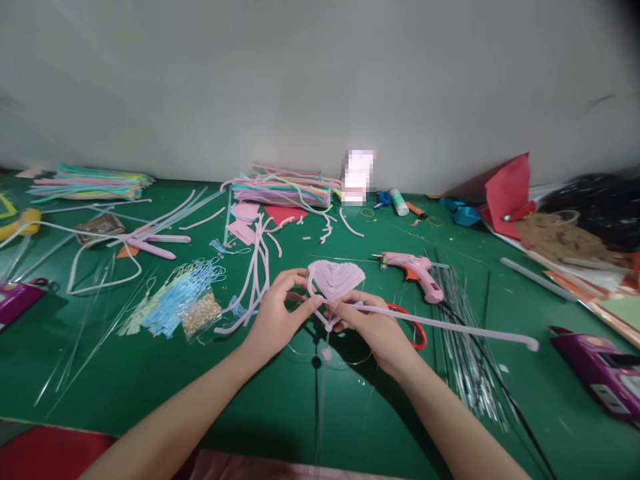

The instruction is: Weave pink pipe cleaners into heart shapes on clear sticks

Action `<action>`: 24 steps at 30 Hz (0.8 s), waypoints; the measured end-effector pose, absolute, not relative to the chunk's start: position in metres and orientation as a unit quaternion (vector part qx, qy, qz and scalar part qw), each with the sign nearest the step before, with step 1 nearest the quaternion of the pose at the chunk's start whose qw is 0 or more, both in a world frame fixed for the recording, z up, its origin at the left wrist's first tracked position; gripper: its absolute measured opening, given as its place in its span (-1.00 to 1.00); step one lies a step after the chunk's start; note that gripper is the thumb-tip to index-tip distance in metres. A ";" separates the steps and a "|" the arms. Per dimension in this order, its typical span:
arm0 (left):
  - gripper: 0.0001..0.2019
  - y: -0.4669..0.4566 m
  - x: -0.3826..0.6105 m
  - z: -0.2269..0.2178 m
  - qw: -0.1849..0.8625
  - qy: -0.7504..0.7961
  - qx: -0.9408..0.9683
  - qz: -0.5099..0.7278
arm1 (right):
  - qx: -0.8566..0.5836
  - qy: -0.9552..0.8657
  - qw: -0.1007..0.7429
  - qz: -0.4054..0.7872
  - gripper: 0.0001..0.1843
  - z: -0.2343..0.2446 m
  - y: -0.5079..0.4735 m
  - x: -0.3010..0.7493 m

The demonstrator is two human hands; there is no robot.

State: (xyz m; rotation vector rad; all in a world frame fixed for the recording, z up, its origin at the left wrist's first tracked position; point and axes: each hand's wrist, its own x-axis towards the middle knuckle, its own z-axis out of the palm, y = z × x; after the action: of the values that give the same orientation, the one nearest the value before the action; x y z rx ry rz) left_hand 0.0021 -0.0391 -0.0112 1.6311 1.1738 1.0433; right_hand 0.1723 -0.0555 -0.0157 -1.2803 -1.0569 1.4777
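Note:
Between my two hands is a pale pink heart (336, 280) made of bent pipe cleaners. My left hand (280, 310) pinches the heart's left lower side between thumb and fingers. With the fingertips of my right hand (367, 323) I grip a pink pipe cleaner (450, 325) close to the heart's lower point; its long free end stretches to the right and bends at the tip. A thin clear strand hangs below the heart with a small pink piece (327, 353) near it. Red-handled scissors (420, 333) lie partly hidden behind my right hand.
A pink glue gun (415, 270) with a black cord lies to the right, beside silvery sticks (470, 360). Blue tassels (175, 300), a bag of beads (201, 315) and loose pipe cleaners (257, 267) lie left. Bundled pipe cleaners (285, 187) line the wall. Purple devices (597, 370) flank the table.

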 end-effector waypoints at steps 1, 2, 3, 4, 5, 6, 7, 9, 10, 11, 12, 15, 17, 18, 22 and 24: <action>-0.87 -0.039 0.002 -0.011 0.427 0.465 0.655 0.416 | -0.516 -0.424 0.444 0.598 -0.73 -0.016 -0.056 0.172; -0.88 -0.039 0.001 -0.011 0.429 0.461 0.657 0.415 | -0.516 -0.420 0.445 0.599 -0.72 -0.015 -0.056 0.172; -0.88 -0.039 0.000 -0.010 0.429 0.460 0.656 0.416 | -0.517 -0.415 0.446 0.601 -0.72 -0.015 -0.056 0.172; -0.88 -0.039 0.000 -0.010 0.430 0.459 0.656 0.418 | -0.517 -0.411 0.447 0.603 -0.73 -0.015 -0.056 0.172; -0.87 -0.039 -0.001 -0.010 0.431 0.459 0.654 0.419 | -0.516 -0.408 0.448 0.605 -0.74 -0.014 -0.056 0.171; -0.86 -0.039 -0.001 -0.009 0.432 0.460 0.652 0.421 | -0.514 -0.408 0.449 0.607 -0.75 -0.014 -0.056 0.171; -0.85 -0.039 -0.001 -0.009 0.433 0.461 0.649 0.422 | -0.512 -0.409 0.449 0.608 -0.76 -0.014 -0.056 0.171; -0.84 -0.039 -0.002 -0.009 0.435 0.464 0.644 0.425 | -0.510 -0.415 0.447 0.607 -0.77 -0.014 -0.056 0.171; -0.83 -0.039 -0.002 -0.009 0.435 0.464 0.643 0.426 | -0.511 -0.417 0.446 0.606 -0.77 -0.014 -0.056 0.171; -0.83 -0.039 -0.002 -0.009 0.436 0.465 0.642 0.427 | -0.511 -0.418 0.445 0.605 -0.77 -0.014 -0.056 0.171; -0.82 -0.039 -0.002 -0.009 0.436 0.465 0.641 0.427 | -0.511 -0.419 0.444 0.605 -0.77 -0.014 -0.056 0.171; -0.82 -0.038 -0.002 -0.008 0.446 0.466 0.634 0.426 | -0.502 -0.419 0.446 0.612 -0.76 -0.013 -0.056 0.171; -0.82 -0.037 -0.002 -0.008 0.460 0.465 0.625 0.427 | -0.493 -0.411 0.453 0.619 -0.74 -0.012 -0.057 0.171; -0.82 -0.036 -0.002 -0.008 0.469 0.463 0.619 0.428 | -0.490 -0.406 0.456 0.622 -0.73 -0.011 -0.057 0.171; -0.81 -0.036 -0.002 -0.009 0.493 0.460 0.603 0.426 | -0.487 -0.394 0.461 0.629 -0.73 -0.010 -0.058 0.171; -0.82 -0.036 -0.001 -0.008 0.496 0.460 0.601 0.425 | -0.486 -0.391 0.462 0.630 -0.74 -0.010 -0.058 0.171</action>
State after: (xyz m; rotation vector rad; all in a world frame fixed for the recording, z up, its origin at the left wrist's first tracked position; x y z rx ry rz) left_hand -0.0015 -0.0359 -0.0085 1.4554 1.1147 1.0299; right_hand 0.1713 -0.0584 -0.0097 -1.1963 -0.9622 1.5505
